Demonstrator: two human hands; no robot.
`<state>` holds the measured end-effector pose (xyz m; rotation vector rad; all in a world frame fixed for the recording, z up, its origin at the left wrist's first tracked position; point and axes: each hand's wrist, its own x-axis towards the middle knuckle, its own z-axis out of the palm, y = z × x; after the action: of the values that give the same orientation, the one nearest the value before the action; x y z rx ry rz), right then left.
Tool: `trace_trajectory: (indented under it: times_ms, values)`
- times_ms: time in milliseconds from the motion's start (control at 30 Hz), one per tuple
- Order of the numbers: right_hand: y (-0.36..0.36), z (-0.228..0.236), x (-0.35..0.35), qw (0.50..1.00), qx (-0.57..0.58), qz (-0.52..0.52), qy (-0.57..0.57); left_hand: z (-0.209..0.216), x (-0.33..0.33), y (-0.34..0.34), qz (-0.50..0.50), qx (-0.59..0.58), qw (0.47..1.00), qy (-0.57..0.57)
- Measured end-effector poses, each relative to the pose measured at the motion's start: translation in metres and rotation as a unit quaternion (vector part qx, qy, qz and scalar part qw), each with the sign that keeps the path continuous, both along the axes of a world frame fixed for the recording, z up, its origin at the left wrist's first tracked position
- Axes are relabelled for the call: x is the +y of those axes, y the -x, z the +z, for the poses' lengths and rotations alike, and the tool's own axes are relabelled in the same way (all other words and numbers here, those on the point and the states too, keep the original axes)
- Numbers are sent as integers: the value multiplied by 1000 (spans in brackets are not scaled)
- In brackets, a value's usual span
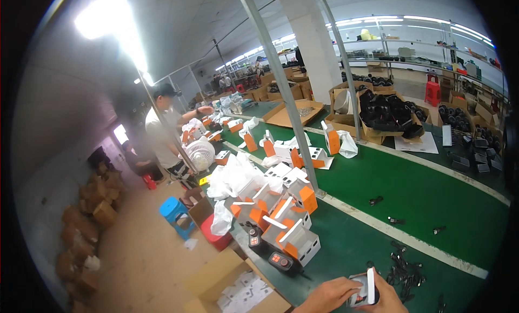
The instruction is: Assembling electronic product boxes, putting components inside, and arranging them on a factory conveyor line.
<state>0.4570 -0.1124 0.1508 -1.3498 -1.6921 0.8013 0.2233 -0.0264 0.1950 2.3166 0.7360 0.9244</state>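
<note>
At the lower right, my right hand (388,295) is wrapped around a small white box (371,287) with its flap raised. My left hand (331,294) has its fingers together at the box's opening, against something greyish inside that I cannot make out. Just right of my hands lies a heap of short black cables (403,269). Left of them are a black handheld device with orange buttons (282,260) and a second such device (254,237). Beyond these stand several opened white and orange boxes (300,242).
A carton of white paper pieces (216,283) is at the near left, below the table edge. A metal post (286,91) rises from the bench by a green belt (373,178). Farther off are white bags (235,175), a fan (200,153), a blue stool (174,209) and a co-worker (159,123).
</note>
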Motion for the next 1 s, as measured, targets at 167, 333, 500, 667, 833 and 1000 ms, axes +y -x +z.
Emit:
trace_trajectory:
  times_ms: [167,333,500,667,833,1000]
  values:
    - [6,4,-9,999,20,-20,22,3,10,-7,-101,17,987,-121]
    - [47,-8,-28,983,28,-177,-33,5,9,-6,-122,109,980,-115]
    - [44,-18,-14,977,-8,-208,-47,13,8,-12,-96,127,982,-104]
    - [-7,-1,3,995,0,-97,37,16,5,-18,-80,146,977,-131]
    - [-19,-5,4,997,-23,-71,15,30,-14,-26,-38,222,967,-119]
    - [-35,-4,-8,972,-149,-161,-80,-19,-15,-50,-9,222,967,-128]
